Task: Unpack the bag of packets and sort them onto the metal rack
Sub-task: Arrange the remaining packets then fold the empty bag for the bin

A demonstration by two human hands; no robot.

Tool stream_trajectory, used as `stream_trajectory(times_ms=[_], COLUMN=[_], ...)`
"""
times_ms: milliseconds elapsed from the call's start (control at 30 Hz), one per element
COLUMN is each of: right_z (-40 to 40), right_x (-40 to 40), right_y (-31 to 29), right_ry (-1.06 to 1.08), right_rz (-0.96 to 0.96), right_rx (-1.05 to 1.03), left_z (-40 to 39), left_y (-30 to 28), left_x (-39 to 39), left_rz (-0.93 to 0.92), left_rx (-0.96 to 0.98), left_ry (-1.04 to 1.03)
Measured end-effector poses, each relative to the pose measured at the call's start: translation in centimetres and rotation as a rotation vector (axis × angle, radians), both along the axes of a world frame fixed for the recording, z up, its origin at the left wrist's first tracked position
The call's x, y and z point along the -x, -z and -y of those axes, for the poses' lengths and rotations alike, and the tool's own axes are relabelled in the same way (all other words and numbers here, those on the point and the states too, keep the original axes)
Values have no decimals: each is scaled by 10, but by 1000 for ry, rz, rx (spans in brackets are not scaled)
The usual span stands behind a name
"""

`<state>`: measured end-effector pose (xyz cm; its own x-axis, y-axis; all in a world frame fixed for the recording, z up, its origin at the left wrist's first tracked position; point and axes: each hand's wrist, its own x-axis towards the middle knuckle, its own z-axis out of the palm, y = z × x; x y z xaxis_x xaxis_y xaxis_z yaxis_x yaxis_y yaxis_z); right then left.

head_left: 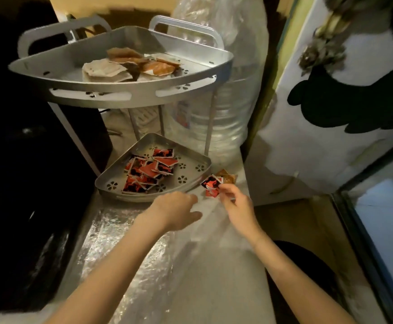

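A two-tier metal rack stands ahead. Its upper shelf (111, 92) holds white, tan and orange packets (130, 64). Its lower tray (190, 167) holds several red-and-black packets (148, 171). Just right of the lower tray, red-and-black packets (210, 183) and brown packets (227, 177) lie on a clear plastic bag (204, 211) spread over the counter. My right hand (236, 203) pinches a red packet there. My left hand (179, 209) hovers over the bag beside the tray's front rim, fingers apart, holding nothing.
A large clear water bottle (223, 108) stands behind the rack on the right. A white fridge door (331, 141) with dark shapes rises at the right. A dark appliance (27, 183) fills the left. The counter top (125, 249) is foil-covered.
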<state>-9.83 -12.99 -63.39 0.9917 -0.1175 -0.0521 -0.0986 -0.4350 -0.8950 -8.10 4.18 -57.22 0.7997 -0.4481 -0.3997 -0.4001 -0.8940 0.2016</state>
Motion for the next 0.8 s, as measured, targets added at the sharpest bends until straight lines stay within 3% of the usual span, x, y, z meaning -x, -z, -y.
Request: stream_trajectory(times_ms=[133, 300, 500, 800], right_z=[18, 22, 22, 20], right_x=[-22, -40, -57, -46], right_y=[4, 13, 26, 33], right_ry=[73, 33, -177, -177], right_rz=[20, -18, -103, 185], right_rx=[26, 204, 523, 720], left_z=[42, 65, 72, 65], left_y=[30, 82, 104, 106], left_x=[-18, -24, -16, -14], left_rz=[-115, 75, 214, 266], left_rx=[342, 352, 308, 652], left_ry=[20, -134, -247, -410])
